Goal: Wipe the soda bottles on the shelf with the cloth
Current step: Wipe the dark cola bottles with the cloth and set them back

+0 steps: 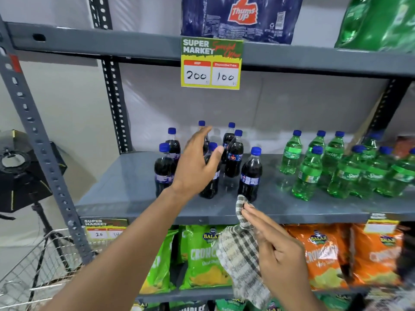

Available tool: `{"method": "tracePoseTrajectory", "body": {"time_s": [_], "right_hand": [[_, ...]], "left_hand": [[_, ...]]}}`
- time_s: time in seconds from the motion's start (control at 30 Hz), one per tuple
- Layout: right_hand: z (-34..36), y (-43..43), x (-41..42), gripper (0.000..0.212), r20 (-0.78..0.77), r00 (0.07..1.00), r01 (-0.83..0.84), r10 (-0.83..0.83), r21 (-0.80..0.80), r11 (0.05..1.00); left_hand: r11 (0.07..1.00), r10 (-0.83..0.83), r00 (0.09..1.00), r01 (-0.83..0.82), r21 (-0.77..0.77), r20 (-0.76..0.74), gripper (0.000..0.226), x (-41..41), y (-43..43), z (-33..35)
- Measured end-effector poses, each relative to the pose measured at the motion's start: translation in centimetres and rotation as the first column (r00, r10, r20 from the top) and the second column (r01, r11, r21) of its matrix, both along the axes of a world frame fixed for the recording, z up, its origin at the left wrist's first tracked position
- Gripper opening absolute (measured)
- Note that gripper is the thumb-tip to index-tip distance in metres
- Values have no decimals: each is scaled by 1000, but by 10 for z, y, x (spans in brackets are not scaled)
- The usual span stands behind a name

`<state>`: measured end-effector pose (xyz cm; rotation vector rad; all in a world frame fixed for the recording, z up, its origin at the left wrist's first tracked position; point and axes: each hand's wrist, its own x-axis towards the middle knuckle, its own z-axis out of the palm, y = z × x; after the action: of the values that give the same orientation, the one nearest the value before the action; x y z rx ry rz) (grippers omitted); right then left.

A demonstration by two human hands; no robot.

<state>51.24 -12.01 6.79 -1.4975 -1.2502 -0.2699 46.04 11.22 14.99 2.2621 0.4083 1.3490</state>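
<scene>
Standing on the grey shelf (125, 187): a cluster of dark cola bottles (233, 153) with blue caps, directly below the yellow price tag (211, 63); green soda bottles (307, 173) grouped to the right of the tag. Left hand (196, 162) reaches among the cola bottles, fingers spread apart, gripping nothing visible. Right hand (276, 245), below the tag at the shelf's front edge, fingers pinched together on a checked cloth (242, 248) that hangs down. Snack bags (202, 257) occupy the shelf beneath.
</scene>
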Motion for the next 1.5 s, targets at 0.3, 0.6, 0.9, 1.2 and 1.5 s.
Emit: {"method": "tracePoseTrajectory", "body": {"time_s": [0.3,0.6,0.9,1.2,1.5], "right_hand": [[3,-26,37,71,2,999,-42,42,13,999],[11,-11,52,58,103,989,-110,102,72,991],[43,31,20,44,288,952,-164,102,200,966],[57,42,7,49,-4,986,-160,168,287,945],[67,48,2,42,318,943,-191,101,268,944]], "left_hand": [[840,-28,990,-52,-540,-139,49,39,21,-9],[840,-221,974,212,-499,42,41,6,-14,20],[614,-525,805,583,-532,276,43,-10,-54,31],[552,-557,750,655,-516,356,47,-25,-65,37],[526,-575,753,640,-560,321,47,-26,-62,39]]}}
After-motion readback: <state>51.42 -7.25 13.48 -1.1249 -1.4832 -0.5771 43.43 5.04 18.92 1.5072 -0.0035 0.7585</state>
